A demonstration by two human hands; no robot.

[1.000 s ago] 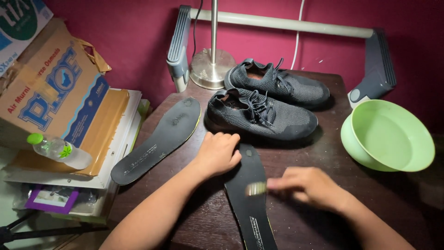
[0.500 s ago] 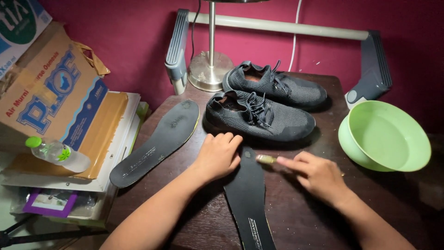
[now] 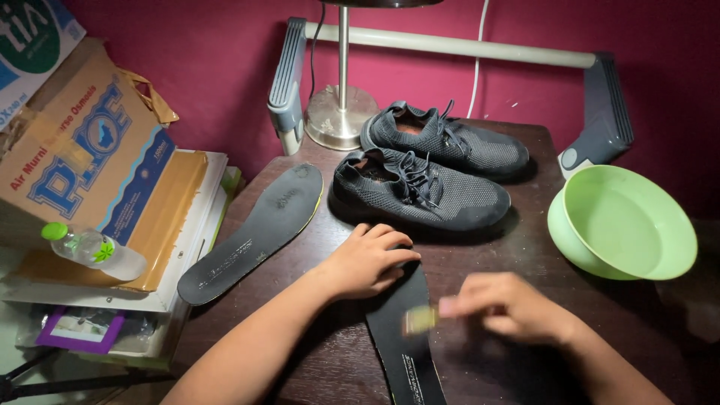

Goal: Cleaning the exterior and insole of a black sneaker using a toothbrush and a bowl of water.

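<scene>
A black insole (image 3: 405, 341) lies lengthwise on the dark wooden table (image 3: 525, 247) in front of me. My left hand (image 3: 367, 259) presses flat on its far end. My right hand (image 3: 506, 307), blurred by motion, grips a small brush (image 3: 420, 320) whose pale head touches the insole's middle. A second black insole (image 3: 255, 229) with a yellow-green edge lies to the left, apart from both hands. Two dark grey knit shoes (image 3: 420, 191) (image 3: 446, 142) sit side by side behind the hands, toes pointing right.
A light green plastic bowl (image 3: 626, 225) stands at the table's right edge. A metal lamp base (image 3: 341, 116) and a grey bar frame (image 3: 289, 82) stand at the back. On the left are stacked cardboard boxes (image 3: 90, 157) and a small green-capped bottle (image 3: 94, 250).
My right hand has moved the brush back toward me along the insole, from its far end to its middle. My left hand stays pressed on the insole.
</scene>
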